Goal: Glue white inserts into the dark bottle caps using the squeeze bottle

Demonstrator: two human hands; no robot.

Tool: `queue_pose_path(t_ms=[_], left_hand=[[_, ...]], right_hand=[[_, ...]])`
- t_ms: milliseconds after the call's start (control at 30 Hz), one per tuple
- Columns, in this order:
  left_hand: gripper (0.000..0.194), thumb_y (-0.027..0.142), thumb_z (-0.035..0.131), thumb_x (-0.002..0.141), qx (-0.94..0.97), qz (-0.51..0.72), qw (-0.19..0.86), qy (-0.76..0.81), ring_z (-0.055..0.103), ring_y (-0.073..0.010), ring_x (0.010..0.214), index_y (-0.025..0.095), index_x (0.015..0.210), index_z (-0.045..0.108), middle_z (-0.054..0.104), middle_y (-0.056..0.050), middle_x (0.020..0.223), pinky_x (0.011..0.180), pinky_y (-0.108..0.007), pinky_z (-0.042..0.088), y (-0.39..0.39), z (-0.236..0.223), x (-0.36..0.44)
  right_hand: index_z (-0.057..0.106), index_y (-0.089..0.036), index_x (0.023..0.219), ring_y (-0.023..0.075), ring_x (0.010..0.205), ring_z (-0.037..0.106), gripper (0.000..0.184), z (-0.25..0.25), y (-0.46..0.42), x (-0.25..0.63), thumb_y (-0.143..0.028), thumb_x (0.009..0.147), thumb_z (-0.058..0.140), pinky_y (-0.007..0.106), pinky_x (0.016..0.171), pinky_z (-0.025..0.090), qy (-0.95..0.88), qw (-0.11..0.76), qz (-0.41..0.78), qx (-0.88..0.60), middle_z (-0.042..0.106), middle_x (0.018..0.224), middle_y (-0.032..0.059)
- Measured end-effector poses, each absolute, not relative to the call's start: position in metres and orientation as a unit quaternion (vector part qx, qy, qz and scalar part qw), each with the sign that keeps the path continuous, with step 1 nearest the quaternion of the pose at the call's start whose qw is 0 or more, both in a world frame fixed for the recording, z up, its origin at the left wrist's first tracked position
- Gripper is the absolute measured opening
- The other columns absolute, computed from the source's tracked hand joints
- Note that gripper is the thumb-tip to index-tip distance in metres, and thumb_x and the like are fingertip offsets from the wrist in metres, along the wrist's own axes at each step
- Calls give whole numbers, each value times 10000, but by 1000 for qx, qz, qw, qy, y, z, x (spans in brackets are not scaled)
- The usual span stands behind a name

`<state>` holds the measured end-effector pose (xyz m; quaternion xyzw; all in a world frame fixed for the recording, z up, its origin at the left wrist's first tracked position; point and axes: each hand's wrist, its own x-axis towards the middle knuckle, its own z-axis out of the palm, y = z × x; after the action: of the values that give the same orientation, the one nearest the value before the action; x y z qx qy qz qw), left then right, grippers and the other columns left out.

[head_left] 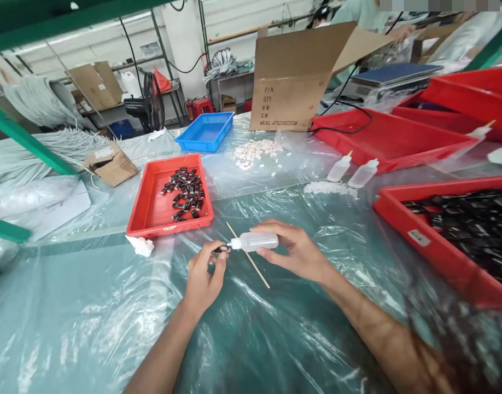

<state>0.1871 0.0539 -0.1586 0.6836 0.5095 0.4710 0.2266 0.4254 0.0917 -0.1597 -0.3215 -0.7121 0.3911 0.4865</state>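
Note:
Between the fingertips of my left hand is a small black part with a pale spot on its face. My right hand grips a translucent squeeze bottle, tipped sideways with its nozzle at the small black part; whether they touch I cannot tell. Beneath the bottle a thin wooden stick lies slantwise on the plastic-covered table. Several similar black parts sit in a red tray beyond my left hand.
A crumpled white tissue lies by that tray. Farther back are a blue tray, a heap of small whitish pieces, two more squeeze bottles and a cardboard box. At right stands a red bin full of black parts.

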Motion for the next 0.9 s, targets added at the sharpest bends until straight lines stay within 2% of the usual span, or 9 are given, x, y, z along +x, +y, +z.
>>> queue_pose_path(t_ms=[233, 433, 567, 900], left_hand=[[202, 261, 518, 932, 727, 434, 159, 509, 710, -125, 699, 297, 1119, 585, 715, 7, 922, 642, -235, 599, 53, -155, 185], [217, 229, 533, 934, 736, 424, 154, 504, 717, -112, 749, 273, 1138, 591, 745, -3, 998, 647, -194, 589, 53, -152, 187], [231, 204, 531, 938, 742, 416, 164, 500, 721, -114, 819, 259, 1152, 597, 745, -23, 1113, 683, -190, 587, 54, -152, 187], [257, 174, 518, 941, 751, 406, 160, 496, 738, -146, 864, 265, 1168, 599, 735, -29, 1139, 663, -210, 575, 53, -150, 187]], right_hand=[[764, -323, 1284, 174, 968, 738, 353, -159, 87, 426, -258, 938, 784, 255, 668, 592, -751, 478, 329, -316, 765, 1196, 61], [702, -335, 1299, 199, 1040, 767, 411, -147, 77, 422, -193, 924, 787, 287, 774, 629, -772, 498, 237, -317, 775, 1170, 38], [710, -331, 1274, 209, 1017, 779, 390, -139, 72, 420, -167, 929, 788, 297, 744, 635, -787, 502, 203, -296, 778, 1162, 48], [688, -302, 1254, 225, 1002, 781, 378, -138, 70, 420, -154, 920, 785, 312, 701, 642, -796, 489, 193, -300, 771, 1147, 69]])
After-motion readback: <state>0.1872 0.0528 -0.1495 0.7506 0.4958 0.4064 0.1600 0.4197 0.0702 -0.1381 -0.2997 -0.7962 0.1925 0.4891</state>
